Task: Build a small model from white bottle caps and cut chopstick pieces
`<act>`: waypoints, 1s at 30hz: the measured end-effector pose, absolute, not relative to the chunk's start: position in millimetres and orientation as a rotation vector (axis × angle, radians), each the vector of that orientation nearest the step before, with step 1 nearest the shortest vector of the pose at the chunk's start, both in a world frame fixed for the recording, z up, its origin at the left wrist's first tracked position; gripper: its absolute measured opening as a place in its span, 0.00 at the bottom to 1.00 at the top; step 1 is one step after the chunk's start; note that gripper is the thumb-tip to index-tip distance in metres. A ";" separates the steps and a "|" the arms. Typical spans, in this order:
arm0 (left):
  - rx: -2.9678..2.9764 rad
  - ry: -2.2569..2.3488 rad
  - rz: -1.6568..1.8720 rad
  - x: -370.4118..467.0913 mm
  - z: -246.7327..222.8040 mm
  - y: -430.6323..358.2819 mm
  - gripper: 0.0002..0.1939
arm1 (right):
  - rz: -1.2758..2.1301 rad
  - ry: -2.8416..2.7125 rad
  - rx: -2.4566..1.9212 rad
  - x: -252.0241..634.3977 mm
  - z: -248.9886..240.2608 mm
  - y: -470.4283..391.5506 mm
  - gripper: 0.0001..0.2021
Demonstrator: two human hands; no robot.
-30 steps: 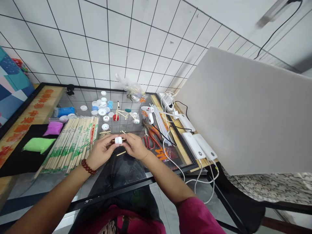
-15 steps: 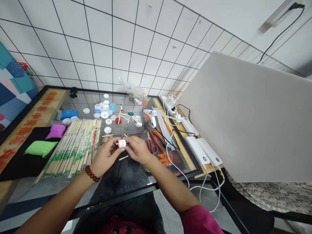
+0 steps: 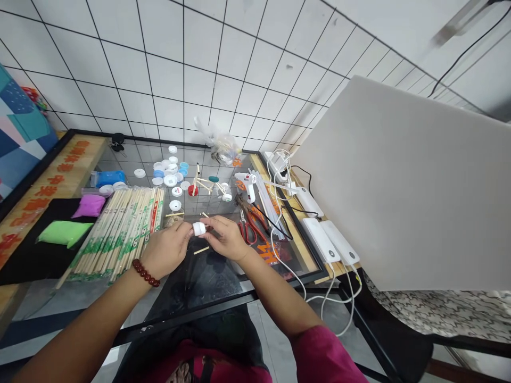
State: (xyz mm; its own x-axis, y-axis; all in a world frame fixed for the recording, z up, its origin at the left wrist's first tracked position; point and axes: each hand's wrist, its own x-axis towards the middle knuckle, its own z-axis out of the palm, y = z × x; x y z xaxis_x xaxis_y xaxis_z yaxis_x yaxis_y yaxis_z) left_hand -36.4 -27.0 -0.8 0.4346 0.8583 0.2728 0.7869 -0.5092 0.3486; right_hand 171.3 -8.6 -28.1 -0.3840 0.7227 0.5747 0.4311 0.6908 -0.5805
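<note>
Between my two hands, above the glass tabletop, is a small white piece (image 3: 199,229) that looks like bottle caps put together. My left hand (image 3: 170,246), with a red bead bracelet at the wrist, pinches it from the left. On its right side, the fingers of my right hand (image 3: 225,238) grip it. A short wooden stick (image 3: 201,250) lies on the glass just below. White and blue caps (image 3: 170,180) are spread beyond my hands, beside a stick frame (image 3: 197,181) with a red cap (image 3: 192,190).
Wrapped chopsticks (image 3: 120,229) lie left, near purple (image 3: 90,206) and green (image 3: 64,232) packets. To the right are a glue gun (image 3: 247,186), red-handled pliers (image 3: 257,222), glue sticks (image 3: 268,205), white cables and power banks (image 3: 320,239). A large pale panel (image 3: 407,186) stands at far right.
The white piece has tilted between my fingers, and my left hand has turned so its back shows more. The whole view has shifted slightly.
</note>
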 end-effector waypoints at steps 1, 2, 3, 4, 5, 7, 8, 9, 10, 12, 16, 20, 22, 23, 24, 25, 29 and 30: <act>2.493 1.444 0.654 -36.7 -0.4 -27.0 0.17 | 0.542 -1.974 -0.872 170.8 -28.3 -8.0 0.16; 2.457 1.429 0.690 -36.9 -0.3 -27.0 0.17 | 0.660 -1.905 -0.863 170.3 -28.6 -7.3 0.18; 2.413 1.412 0.730 -36.8 -0.3 -26.9 0.16 | 0.764 -1.836 -0.860 169.8 -29.0 -6.5 0.19; 2.368 1.401 0.764 -36.5 -0.4 -26.8 0.16 | 0.842 -1.775 -0.859 169.3 -29.6 -5.8 0.19; 2.329 1.396 0.790 -36.2 -0.7 -26.7 0.16 | 0.887 -1.730 -0.859 168.9 -30.2 -5.2 0.19; 2.289 1.388 0.809 -35.6 -1.2 -26.3 0.14 | 0.901 -1.686 -0.859 168.7 -31.3 -4.5 0.17; 2.282 1.381 0.811 -35.5 -1.3 -26.2 0.13 | 0.892 -1.679 -0.862 168.9 -31.7 -4.4 0.16; 2.279 1.367 0.811 -35.6 -1.4 -26.0 0.13 | 0.890 -1.670 -0.869 169.2 -31.9 -4.3 0.15; 2.277 1.347 0.812 -35.8 -1.3 -25.8 0.13 | 0.907 -1.658 -0.878 169.8 -31.9 -4.3 0.15; 2.263 1.312 0.825 -36.3 -0.6 -25.6 0.14 | 1.014 -1.627 -0.885 171.0 -31.4 -4.3 0.17; 2.183 1.307 0.874 -36.6 2.1 -25.9 0.15 | 1.217 -1.595 -0.835 172.0 -29.1 -4.9 0.23; 2.153 1.272 0.848 -35.8 4.1 -26.5 0.16 | 1.207 -1.595 -0.824 169.2 -27.4 -6.4 0.27; 2.148 1.277 0.825 -35.5 4.0 -26.2 0.16 | 1.174 -1.632 -0.833 167.3 -27.1 -7.2 0.25; 2.154 1.287 0.812 -35.5 3.6 -25.9 0.15 | 1.152 -1.646 -0.838 166.5 -27.1 -7.6 0.23; 2.168 1.300 0.800 -35.6 3.0 -25.6 0.15 | 1.129 -1.652 -0.841 165.8 -27.1 -8.0 0.21; 2.188 1.313 0.790 -35.7 2.3 -25.4 0.14 | 1.107 -1.655 -0.844 165.2 -27.2 -8.3 0.20; 2.262 1.342 0.774 -36.6 -0.1 -25.4 0.10 | 1.053 -1.651 -0.858 164.8 -27.6 -8.6 0.19; 2.266 1.338 0.771 -36.8 -0.4 -25.5 0.10 | 1.037 -1.645 -0.859 165.2 -27.4 -8.4 0.19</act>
State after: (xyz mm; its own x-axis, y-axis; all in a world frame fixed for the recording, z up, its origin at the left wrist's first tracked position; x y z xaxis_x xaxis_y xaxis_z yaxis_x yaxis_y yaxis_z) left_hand -36.8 -25.5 -0.4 0.3908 0.8840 0.2565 0.6652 -0.4638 0.5852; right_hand 165.2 -8.4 -27.4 -0.2782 0.8920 0.3562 0.0631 0.3870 -0.9199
